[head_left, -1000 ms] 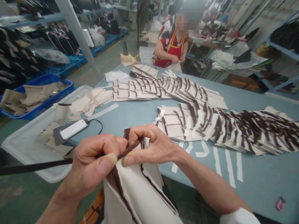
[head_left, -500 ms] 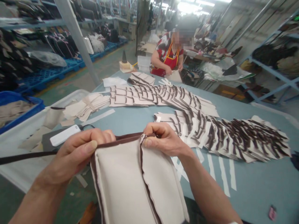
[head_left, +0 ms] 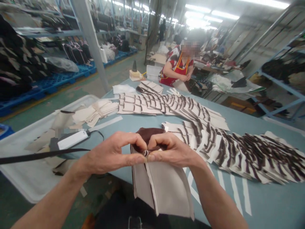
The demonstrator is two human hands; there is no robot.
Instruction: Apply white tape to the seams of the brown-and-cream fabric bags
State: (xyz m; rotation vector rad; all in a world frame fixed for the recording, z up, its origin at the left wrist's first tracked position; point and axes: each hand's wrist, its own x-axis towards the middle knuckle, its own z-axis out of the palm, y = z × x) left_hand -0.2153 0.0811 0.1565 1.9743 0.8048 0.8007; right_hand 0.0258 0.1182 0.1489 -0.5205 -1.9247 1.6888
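Observation:
A cream fabric pouch (head_left: 170,187) with a dark brown inside hangs in front of me, above the table's near edge. My left hand (head_left: 119,151) pinches the top end of its middle seam between thumb and fingers. Right beside it, my right hand (head_left: 168,149) grips the same seam end, and the two thumbs nearly meet there. The brown inside (head_left: 152,133) shows behind my fingers, and a raised seam edge runs down the front. What exactly lies between the fingertips is hidden.
Overlapping rows of cream pieces with brown edges (head_left: 152,105) cover much of the blue table (head_left: 274,203). White strips (head_left: 234,190) lie at right. A white tray (head_left: 21,184) with fabric scraps and a white phone-like device (head_left: 72,140) are left. A co-worker (head_left: 177,71) works across the table.
My left hand has moved right from the pouch's left top corner to the middle seam, beside my right hand. The pouch's top has folded together, and the view has shifted slightly.

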